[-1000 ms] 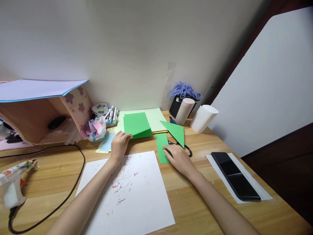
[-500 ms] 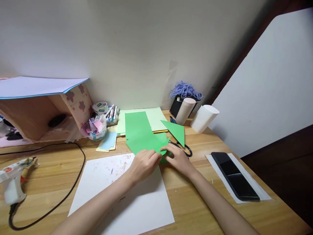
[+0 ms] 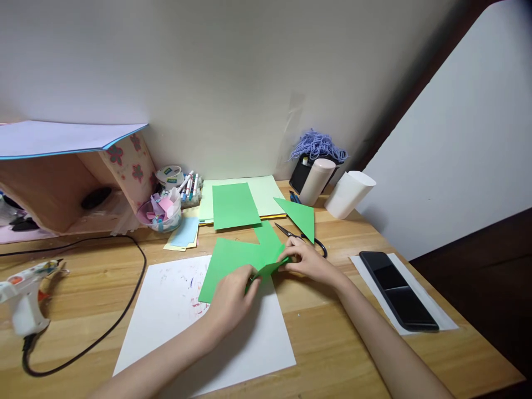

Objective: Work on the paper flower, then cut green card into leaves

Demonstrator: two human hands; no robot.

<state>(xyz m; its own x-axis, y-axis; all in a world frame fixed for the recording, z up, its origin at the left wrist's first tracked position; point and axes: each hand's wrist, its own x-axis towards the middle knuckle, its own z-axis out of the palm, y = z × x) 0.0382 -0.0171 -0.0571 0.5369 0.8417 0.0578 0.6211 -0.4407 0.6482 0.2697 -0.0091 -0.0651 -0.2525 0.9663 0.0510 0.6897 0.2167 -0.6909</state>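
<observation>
My left hand (image 3: 231,295) and my right hand (image 3: 306,261) pinch the two ends of a small green paper strip (image 3: 272,268), held just above a wooden desk (image 3: 341,343). Under and behind the strip lies a larger green sheet (image 3: 226,263), partly over a big white sheet (image 3: 174,316) marked with coloured scribbles. Farther back lie another green sheet (image 3: 233,205) on a pale green paper stack (image 3: 266,194) and a green paper triangle (image 3: 301,216). Black-handled scissors (image 3: 305,239) lie just beyond my right hand.
A hot glue gun (image 3: 22,293) with a black cable (image 3: 124,310) lies at the left. A phone (image 3: 398,291) rests on white paper at the right. Two white cylinders (image 3: 349,194), a holder with purple yarn (image 3: 318,147), markers (image 3: 189,185) and a scrap bowl (image 3: 160,213) line the wall.
My left hand pulled a green sheet from the stack toward me, then joined my right hand on the small strip. The view shifted slightly.
</observation>
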